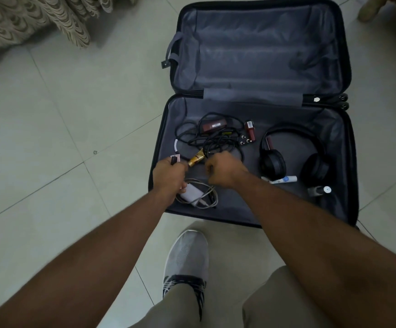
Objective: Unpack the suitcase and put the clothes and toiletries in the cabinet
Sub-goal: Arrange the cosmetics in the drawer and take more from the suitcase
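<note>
The suitcase [258, 114] lies open on the floor [50, 138], its long axis running left to right and its lid half lying away from the person, both halves black outside with grey lining. In the near half lie a black cable bundle [211, 136], black headphones [294, 157], a white charger [192, 192] and a white tube [281, 179]. Both arms reach straight forward and down; the left hand [168, 176] grips a small dark thing and a gold tube [195, 158] that points up and to the right, while the right hand [225, 170] is curled, and I cannot tell what it holds.
</note>
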`<control>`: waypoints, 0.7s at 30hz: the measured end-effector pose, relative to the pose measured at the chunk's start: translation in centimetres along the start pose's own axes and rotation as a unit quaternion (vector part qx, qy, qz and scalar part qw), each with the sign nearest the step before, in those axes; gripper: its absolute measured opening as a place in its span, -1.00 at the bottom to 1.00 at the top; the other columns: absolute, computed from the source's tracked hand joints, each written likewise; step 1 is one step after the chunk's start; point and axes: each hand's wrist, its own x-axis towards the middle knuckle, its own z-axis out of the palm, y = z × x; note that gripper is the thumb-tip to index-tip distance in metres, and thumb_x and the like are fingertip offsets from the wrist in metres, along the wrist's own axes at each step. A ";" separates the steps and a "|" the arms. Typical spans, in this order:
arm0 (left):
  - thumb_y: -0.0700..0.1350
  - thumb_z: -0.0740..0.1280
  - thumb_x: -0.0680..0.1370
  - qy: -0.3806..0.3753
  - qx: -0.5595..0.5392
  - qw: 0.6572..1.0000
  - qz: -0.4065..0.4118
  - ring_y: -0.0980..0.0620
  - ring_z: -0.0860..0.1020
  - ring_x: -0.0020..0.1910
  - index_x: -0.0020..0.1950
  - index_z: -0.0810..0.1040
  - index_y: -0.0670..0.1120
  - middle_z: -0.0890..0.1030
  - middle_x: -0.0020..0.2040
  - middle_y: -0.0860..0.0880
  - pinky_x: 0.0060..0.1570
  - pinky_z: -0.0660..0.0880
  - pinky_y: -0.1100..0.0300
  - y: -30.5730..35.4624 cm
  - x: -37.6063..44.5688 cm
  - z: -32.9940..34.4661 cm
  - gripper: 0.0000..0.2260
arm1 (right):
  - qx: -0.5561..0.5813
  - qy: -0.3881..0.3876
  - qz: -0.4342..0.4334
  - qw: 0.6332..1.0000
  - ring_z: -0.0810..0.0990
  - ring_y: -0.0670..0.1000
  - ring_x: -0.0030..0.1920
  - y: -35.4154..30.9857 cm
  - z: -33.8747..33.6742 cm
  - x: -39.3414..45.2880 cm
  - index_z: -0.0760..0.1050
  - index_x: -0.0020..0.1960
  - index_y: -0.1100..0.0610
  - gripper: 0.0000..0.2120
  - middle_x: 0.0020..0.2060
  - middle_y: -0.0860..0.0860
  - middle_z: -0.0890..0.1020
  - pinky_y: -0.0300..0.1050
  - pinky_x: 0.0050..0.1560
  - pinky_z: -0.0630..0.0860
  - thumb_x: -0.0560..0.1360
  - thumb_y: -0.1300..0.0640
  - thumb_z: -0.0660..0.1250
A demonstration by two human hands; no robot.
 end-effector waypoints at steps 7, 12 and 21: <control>0.04 0.46 0.49 0.054 0.390 0.893 0.219 -0.18 0.66 -0.05 0.07 0.67 0.03 0.70 -0.05 -0.08 -0.16 0.54 0.10 2.1 1.3 1.5 -0.81 | 0.032 -0.015 0.141 0.989 0.50 0.05 -0.31 2.1 -0.9 -1.5 0.44 -0.39 0.12 -0.82 -0.37 0.00 0.50 -0.21 -0.26 0.43 0.20 0.00 0.24; 0.06 0.48 0.50 0.027 0.460 0.859 0.224 -0.19 0.66 0.05 0.14 0.67 -0.02 0.69 0.07 -0.11 -0.11 0.50 0.09 2.7 1.5 3.1 -0.73 | 0.046 -0.051 0.166 0.984 0.60 0.05 -0.29 2.9 0.9 -3.2 0.54 -0.43 0.14 -0.79 -0.41 0.02 0.61 -0.23 -0.35 0.43 0.32 0.11 0.47; -0.03 0.47 0.41 0.002 0.323 0.939 0.118 -0.22 0.65 -0.08 0.04 0.60 -0.11 0.68 -0.03 -0.15 -0.18 0.57 0.06 0.9 1.5 1.8 -0.73 | 0.105 -0.051 0.147 0.982 0.70 0.06 -0.16 2.3 1.5 -3.0 0.75 -0.15 0.18 -0.88 -0.22 0.05 0.75 -0.01 -0.11 0.71 0.34 0.22 0.46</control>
